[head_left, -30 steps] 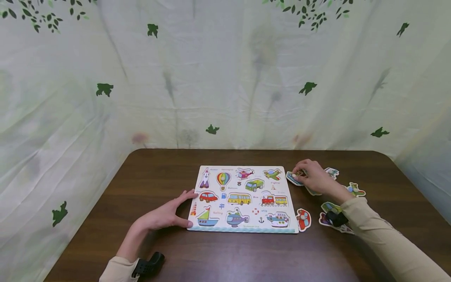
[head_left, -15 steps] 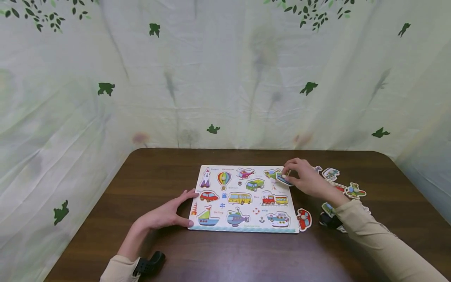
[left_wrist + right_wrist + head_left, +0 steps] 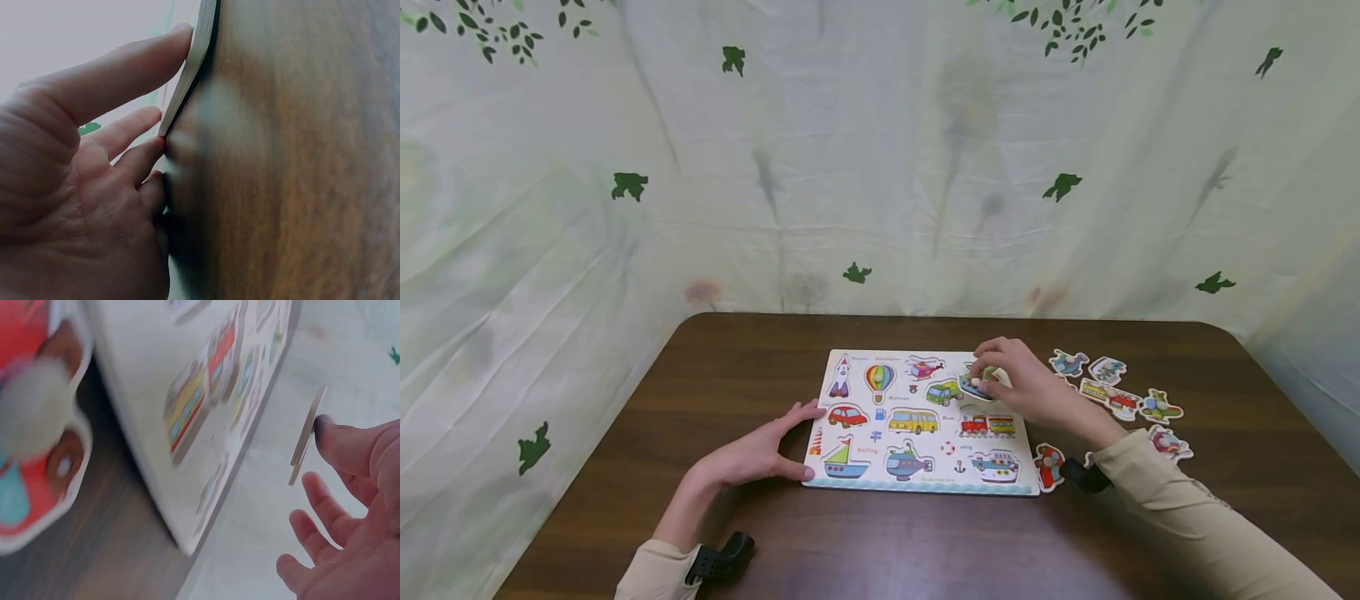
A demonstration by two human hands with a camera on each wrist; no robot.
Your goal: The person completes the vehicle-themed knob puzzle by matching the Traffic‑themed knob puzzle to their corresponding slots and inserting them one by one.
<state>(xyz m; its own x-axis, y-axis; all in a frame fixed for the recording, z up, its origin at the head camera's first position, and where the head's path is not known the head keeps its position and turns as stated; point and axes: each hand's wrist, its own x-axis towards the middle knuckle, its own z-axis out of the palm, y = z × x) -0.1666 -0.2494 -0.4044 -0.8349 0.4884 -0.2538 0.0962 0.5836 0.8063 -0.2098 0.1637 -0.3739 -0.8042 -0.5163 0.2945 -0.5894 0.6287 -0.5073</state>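
A white puzzle board (image 3: 861, 425) printed with vehicles lies on the table. On its left edge rests my left hand (image 3: 748, 450), thumb and fingers spread apart; the left wrist view shows the thumb (image 3: 137, 69) and fingertips touching the board's rim. Over the board's upper right, my right hand (image 3: 1030, 383) pinches a blue, boat-like puzzle piece (image 3: 970, 388) by its small knob. From the right wrist, this piece (image 3: 306, 440) appears edge-on, raised off the board, with the other fingers spread below it. The green airplane picture is partly hidden behind the hand.
A red car piece (image 3: 1048, 467) lies against the board's right edge. Several loose pieces are farther right, among them a submarine piece (image 3: 1069, 362), an airplane piece (image 3: 1160, 407) and a helicopter piece (image 3: 1168, 442). A patterned curtain (image 3: 895, 167) hangs behind the brown table (image 3: 880, 542).
My right hand has lifted the blue piece from the table beside the board and carried it left over the board's upper right. My left hand has stayed in place.
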